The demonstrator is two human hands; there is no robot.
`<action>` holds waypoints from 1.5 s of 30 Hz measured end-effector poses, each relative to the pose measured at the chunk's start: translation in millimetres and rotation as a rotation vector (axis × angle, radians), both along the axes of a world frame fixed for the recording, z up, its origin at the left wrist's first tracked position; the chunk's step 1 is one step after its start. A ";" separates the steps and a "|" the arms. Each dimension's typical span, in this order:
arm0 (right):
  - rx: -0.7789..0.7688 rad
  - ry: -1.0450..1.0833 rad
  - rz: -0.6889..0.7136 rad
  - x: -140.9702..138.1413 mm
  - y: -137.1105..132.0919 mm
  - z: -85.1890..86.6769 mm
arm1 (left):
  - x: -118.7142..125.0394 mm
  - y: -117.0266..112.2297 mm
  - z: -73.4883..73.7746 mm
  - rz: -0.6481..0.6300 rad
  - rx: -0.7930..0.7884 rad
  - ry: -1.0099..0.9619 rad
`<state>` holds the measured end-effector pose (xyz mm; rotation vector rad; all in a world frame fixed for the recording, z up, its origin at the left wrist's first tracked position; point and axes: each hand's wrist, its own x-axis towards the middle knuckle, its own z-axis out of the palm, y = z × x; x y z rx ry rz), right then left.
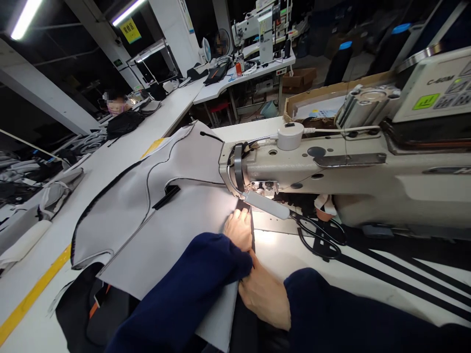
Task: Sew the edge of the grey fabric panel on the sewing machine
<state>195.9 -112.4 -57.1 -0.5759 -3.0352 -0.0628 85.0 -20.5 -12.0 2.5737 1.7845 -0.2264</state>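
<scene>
Grey fabric (195, 211) and a black strip (243, 324) are pressed by the left hand (240, 229) beside the sewing machine (353, 184), apparently to hold edges aligned; the right hand (265, 293) is set close behind. Whether either is clamped cannot be told.

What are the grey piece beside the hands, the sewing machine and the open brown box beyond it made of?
Grey piece: perhaps coated fabric or synthetic leather; smooth, matte, with gentle curves.
Sewing machine: likely painted metal; its pale body has a soft sheen.
Open brown box: apparently cardboard; dull, with thin walls.
</scene>
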 end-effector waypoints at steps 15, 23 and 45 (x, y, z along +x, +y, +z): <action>-0.114 0.250 0.033 0.1 -12.9 -4.0 | -13.7 -52.8 15.8 0.249 -0.370 0.014; -0.038 0.303 0.017 -0.8 -5.5 3.2 | -22.5 -39.2 7.4 0.341 -0.462 -0.253; 0.028 0.271 -0.045 -14.4 35.4 -7.6 | -25.3 6.1 17.1 0.397 -0.555 -0.336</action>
